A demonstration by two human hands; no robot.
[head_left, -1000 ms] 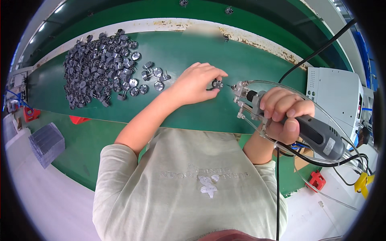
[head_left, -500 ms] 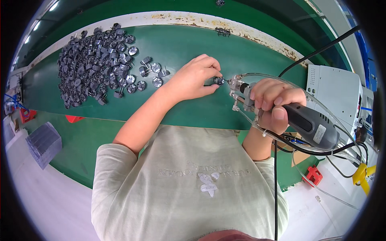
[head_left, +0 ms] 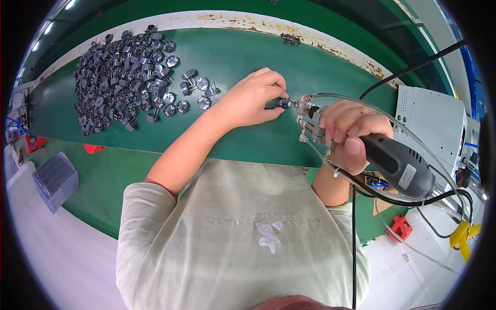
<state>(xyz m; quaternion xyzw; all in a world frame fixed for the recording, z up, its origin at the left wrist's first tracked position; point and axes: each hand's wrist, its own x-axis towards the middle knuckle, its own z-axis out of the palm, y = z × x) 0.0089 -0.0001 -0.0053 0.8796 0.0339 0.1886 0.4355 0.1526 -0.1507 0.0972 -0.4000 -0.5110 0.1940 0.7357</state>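
Driver point(head_left: 398, 163) moved nearer dark part point(head_left: 284, 103); left grip point(head_left: 252, 99) pinching it at fingertips point(head_left: 280, 93), right grip point(head_left: 355, 133) clenched round driver

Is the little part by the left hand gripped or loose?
Gripped: the left hand pinches the small dark part between thumb and fingers. Whether the grey tool touches it, I cannot tell.

The grey handheld tool point(head_left: 397, 163) in the right grip point(head_left: 354, 129) has been shifted toward the left edge of the worktop point(head_left: 248, 147), and the gap between its tip point(head_left: 295, 104) and the small dark part point(head_left: 284, 103) pinched in the left grip point(head_left: 253, 101) has been nearly closed.
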